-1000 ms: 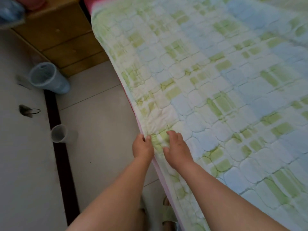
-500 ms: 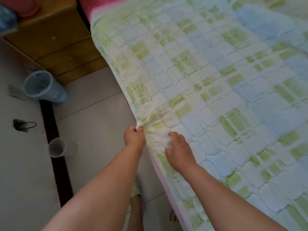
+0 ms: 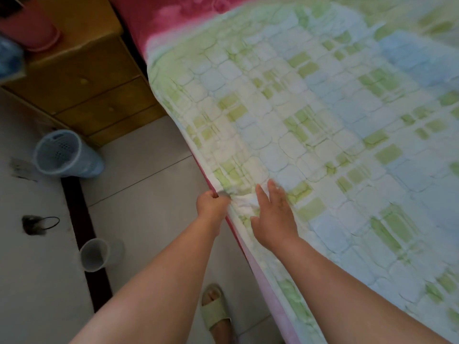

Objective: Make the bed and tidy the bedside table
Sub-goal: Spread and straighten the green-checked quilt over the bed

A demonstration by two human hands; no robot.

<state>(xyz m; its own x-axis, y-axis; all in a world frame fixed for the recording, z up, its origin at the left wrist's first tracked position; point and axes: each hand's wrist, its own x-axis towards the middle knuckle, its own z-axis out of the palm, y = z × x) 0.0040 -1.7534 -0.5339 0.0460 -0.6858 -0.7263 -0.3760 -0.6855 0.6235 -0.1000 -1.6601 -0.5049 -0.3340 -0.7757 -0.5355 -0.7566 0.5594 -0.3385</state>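
Observation:
A quilted blanket [image 3: 310, 135] in green, blue and white checks covers the bed, over a pink sheet [image 3: 173, 18] that shows at the head end. My left hand [image 3: 211, 204] grips the blanket's edge at the side of the bed, bunching the cloth. My right hand [image 3: 274, 214] lies flat on the blanket just beside it, fingers straight and spread. The wooden bedside table [image 3: 82, 78] stands at the upper left, with a pink container [image 3: 32, 33] and a blue object [image 3: 10, 58] on top.
On the tiled floor to the left lie a blue perforated basket [image 3: 64, 155] on its side, a clear plastic cup [image 3: 96, 254] on its side, and a dark hair tie [image 3: 37, 224]. My sandalled foot [image 3: 216, 309] stands next to the bed's edge.
My right hand has opened from curled fingers to a flat palm on the blanket. My left hand keeps its grip on the edge. The view has tilted up, showing more pink sheet.

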